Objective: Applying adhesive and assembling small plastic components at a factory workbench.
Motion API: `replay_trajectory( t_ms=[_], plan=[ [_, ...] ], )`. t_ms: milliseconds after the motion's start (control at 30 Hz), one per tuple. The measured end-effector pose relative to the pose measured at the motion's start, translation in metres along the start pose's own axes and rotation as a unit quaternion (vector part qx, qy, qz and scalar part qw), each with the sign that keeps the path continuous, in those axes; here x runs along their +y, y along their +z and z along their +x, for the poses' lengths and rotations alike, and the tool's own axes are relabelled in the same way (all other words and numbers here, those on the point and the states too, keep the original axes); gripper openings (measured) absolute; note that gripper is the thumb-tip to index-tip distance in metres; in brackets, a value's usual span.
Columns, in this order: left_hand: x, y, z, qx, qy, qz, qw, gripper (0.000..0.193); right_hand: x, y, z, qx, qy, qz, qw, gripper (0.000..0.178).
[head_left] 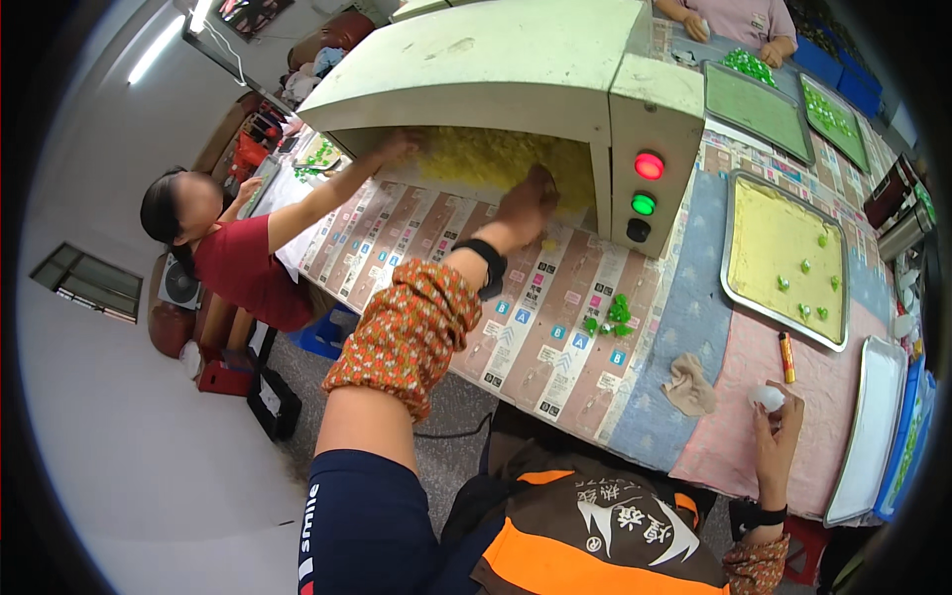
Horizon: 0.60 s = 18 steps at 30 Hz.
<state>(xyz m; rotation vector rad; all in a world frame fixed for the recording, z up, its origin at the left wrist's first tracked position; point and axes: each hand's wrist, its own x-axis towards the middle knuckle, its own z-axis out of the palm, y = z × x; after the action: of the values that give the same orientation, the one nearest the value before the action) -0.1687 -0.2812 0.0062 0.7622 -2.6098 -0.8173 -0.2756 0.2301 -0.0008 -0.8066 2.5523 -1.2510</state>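
My left hand (528,205) reaches into the open front of a large cream-coloured machine, at the right end of a heap of soft yellow material (486,154). Its fingers are curled in at the yellow heap, and what they hold is hidden. A small yellow scrap (548,244) lies just below that hand. Over the pink cloth at the lower right, my right hand (779,431) grips a smooth white rounded lump (768,398) between thumb and fingers. A yellow-and-red tube (786,357) lies just beyond it, and a crumpled beige rag (689,386) is to its left.
The machine (476,74) carries red and green lights. Small green-wrapped pieces (617,315) lie before it. A yellow-lined tray (734,288) holds several more. Green trays (759,111) stand farther back. A co-worker in red (253,258) reaches in from the left; another person's hands (778,50) are at the far right.
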Motion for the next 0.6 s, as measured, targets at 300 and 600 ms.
replay_trajectory(
  t_ms=[300,600],
  plan=[
    [0.001,0.044,0.07,0.138,0.26,0.041,0.955,0.027,0.008,-0.02,-0.004,0.056,0.107,0.074,0.99,0.021],
    [-0.039,0.009,0.027,0.091,0.162,0.191,0.964,0.029,-0.01,-0.016,-0.026,0.005,0.124,0.414,0.902,0.027]
  ],
)
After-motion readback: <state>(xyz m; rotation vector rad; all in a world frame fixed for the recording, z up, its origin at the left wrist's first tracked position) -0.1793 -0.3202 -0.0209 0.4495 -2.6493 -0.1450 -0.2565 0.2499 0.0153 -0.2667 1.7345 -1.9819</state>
